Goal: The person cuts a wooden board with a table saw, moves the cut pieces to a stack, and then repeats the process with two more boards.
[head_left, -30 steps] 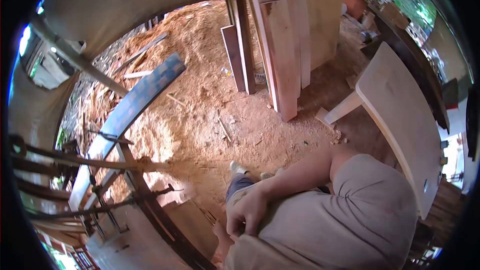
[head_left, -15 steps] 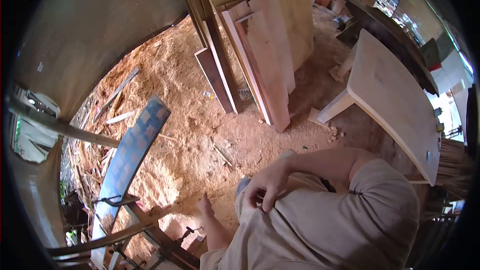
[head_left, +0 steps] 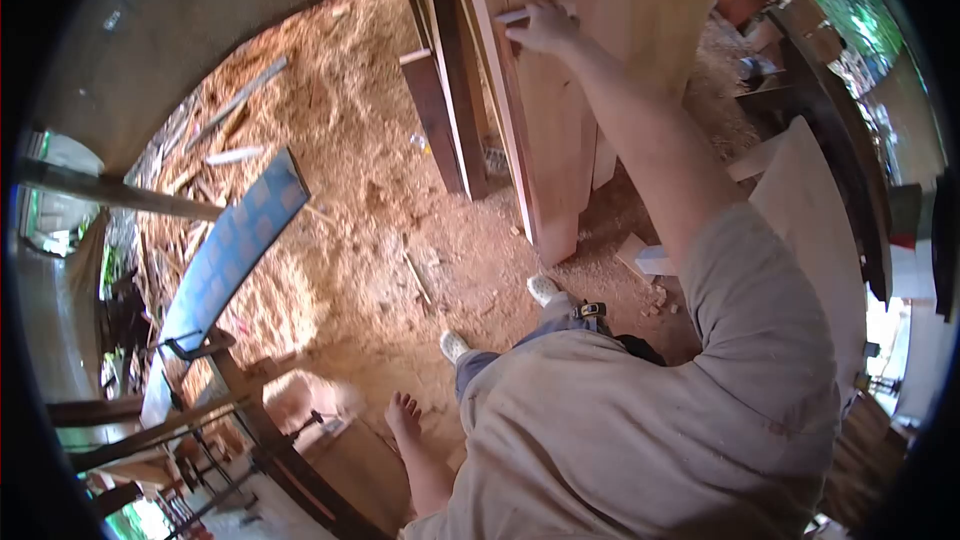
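Since the earlier frame, the right hand [head_left: 545, 28] has left the front of the shirt [head_left: 620, 420] and now reaches out to the top of the front board [head_left: 548, 130]. Its thumb and fingers bend over the board's upper end, touching it, slightly apart from one another; whether they are clamped on the wood cannot be told. The right arm is stretched out long, its short sleeve near the right side of the view.

The left hand [head_left: 404, 414] hangs low, left of the body, holding nothing. Its fingers are short in this view, partly curled and a little apart. The nearest thing to it is a dark wooden frame [head_left: 285, 460], lower left, well apart from the hand.

The front board is pale with a reddish edge. It stands on end, tilted, its foot on the dusty ground [head_left: 400, 290], among other pale boards [head_left: 607, 70] that lean by a large tan panel [head_left: 680, 10]. Just left of them stand narrower dark boards [head_left: 430, 120].

Farther left, a curved strip [head_left: 235, 240] with blue and pale checks slopes down to a clamp [head_left: 185, 345]. Shavings cover the ground around it. At right, partly behind the sleeve, is a pale table [head_left: 815, 230]. Two light shoes [head_left: 453, 346] show on the ground beyond the shirt.
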Demonstrator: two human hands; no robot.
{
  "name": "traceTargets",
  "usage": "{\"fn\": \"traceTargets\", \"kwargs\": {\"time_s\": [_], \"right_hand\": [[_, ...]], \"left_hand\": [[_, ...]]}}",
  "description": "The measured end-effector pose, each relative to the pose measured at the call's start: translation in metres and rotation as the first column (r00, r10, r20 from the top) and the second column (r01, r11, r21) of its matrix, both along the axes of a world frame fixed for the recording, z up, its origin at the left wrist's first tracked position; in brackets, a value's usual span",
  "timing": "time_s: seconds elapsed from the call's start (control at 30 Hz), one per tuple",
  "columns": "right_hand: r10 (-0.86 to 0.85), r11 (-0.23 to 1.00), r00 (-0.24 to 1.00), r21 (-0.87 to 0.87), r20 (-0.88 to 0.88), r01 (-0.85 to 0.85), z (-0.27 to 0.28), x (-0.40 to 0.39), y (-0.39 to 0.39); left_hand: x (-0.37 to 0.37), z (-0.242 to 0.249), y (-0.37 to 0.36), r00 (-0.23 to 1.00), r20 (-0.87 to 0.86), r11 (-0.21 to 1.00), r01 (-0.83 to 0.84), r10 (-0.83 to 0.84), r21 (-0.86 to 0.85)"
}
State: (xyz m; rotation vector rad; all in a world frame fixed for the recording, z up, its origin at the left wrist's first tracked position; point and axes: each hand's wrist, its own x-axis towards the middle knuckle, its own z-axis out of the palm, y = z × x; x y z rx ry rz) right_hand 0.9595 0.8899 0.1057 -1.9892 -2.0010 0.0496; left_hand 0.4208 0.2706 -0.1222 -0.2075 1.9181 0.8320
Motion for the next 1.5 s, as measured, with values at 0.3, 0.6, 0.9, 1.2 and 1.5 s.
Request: {"fn": "traceTargets", "kwargs": {"time_s": [0.3,0.6,0.9,1.2,1.5], "right_hand": [[0.037,0.963,0.987,0.259,0.156,-0.077,-0.002,0.005,-0.054],[-0.054,0.940,0.922,0.291,-0.384,0.176,0.088,0.144,-0.270],[-0.609,0.650,0.296,-0.249,-0.736,0.718,0.070,0.235,-0.435],[-0.600,0.721,0.347,-0.299,-0.721,0.625,0.100,0.120,-0.503],[-0.222,0.974,0.600,-0.146,-0.769,0.174,0.132,0.157,-0.454]], "left_hand": [[0.138,-0.003,0.014,0.905,0.004,0.877,0.412,-0.425,-0.248],[0.254,-0.076,0.110,0.869,0.187,0.885,0.465,-0.457,0.002],[0.411,-0.104,0.186,0.588,0.520,0.768,0.590,-0.620,0.250],[0.520,-0.107,0.177,0.462,0.885,0.984,0.176,-0.061,-0.024],[0.484,-0.085,0.162,0.592,0.792,0.959,-0.281,0.152,0.026]]}}
